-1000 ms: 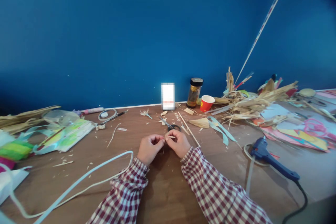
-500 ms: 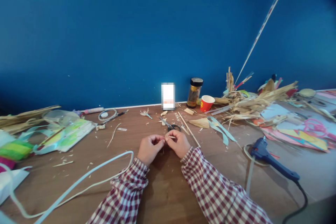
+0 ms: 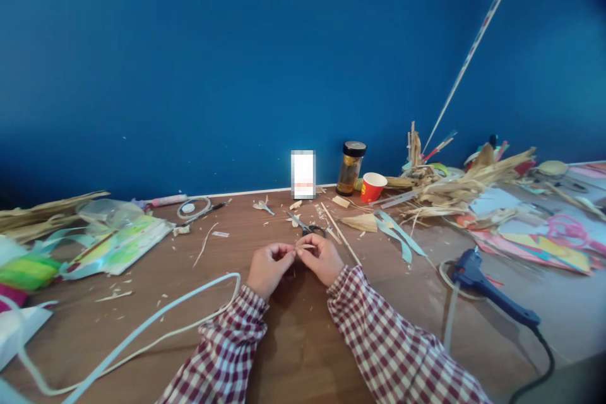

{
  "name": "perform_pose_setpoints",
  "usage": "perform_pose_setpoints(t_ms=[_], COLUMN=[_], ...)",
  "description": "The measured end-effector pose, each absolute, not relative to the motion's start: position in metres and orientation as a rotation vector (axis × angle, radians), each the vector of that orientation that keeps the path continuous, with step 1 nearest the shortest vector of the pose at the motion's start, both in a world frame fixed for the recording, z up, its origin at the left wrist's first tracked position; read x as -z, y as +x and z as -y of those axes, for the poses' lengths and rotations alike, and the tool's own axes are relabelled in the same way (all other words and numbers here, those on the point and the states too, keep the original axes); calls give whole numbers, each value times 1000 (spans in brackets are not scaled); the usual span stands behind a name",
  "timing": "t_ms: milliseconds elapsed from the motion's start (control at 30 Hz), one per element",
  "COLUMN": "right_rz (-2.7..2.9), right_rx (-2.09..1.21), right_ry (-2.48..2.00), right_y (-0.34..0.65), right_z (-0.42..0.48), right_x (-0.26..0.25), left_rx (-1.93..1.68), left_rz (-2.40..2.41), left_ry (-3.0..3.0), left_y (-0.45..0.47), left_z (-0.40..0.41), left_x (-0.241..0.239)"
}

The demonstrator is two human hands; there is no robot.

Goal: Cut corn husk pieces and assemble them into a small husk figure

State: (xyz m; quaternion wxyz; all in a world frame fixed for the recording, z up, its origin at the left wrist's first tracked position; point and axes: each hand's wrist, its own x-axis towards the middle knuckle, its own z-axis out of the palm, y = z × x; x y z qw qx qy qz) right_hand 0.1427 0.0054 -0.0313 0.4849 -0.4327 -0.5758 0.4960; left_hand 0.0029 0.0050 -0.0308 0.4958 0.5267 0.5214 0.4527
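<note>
My left hand (image 3: pixel 271 267) and my right hand (image 3: pixel 322 260) meet at the fingertips above the near middle of the table. Both are pinched closed on a small, pale strip (image 3: pixel 305 246) that looks like dried husk; its ends are mostly covered by my fingers. Just beyond my right hand lies a pair of scissors (image 3: pixel 312 229) with dark handles, its blades pointing away to the left. A thin wooden stick (image 3: pixel 341 235) rests to the right of the scissors. Pale scraps (image 3: pixel 294 221) are scattered around the blades.
A blue glue gun (image 3: pixel 492 293) with a black cord lies at the right. Against the wall stand a dark-lidded jar (image 3: pixel 351 170) and a red paper cup (image 3: pixel 374 188). Dried husks (image 3: pixel 492 180) pile up behind the glue gun. A pale cable (image 3: pixel 161 312) loops across the left side.
My fingers have shifted slightly on the pale strip, and a little more of it shows above my right thumb. Everything else stays in place.
</note>
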Motion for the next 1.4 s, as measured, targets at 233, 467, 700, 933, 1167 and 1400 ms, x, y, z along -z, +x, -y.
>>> perform_pose_setpoints(t_ms=[233,467,700,933,1167,1400], right_rz=[1355,1327,1317,1291,1311,1328], right_rx=[-1210,-1181,-1146,-1164,-1140,-1090], right_ry=[-1097,-1094,-1107,-1170,-1129,-1149], right_y=[142,142,141,141,141,143], right_z=[-5,-6,-9,-9,-6,-7], right_x=[29,30,36,36,31,36], left_rx=[-1106,-1145,-1192,-1220,-1199,-1116], left_rz=[-1246,-1253,-1217,-1208,-1203,-1186], left_ry=[1248,1223,1046,957,1106,1301], left_y=[3,3,3,3,3,4], left_z=[-6,-5,-5,-6,-7,-6], left_x=[31,29,26,25,29,31])
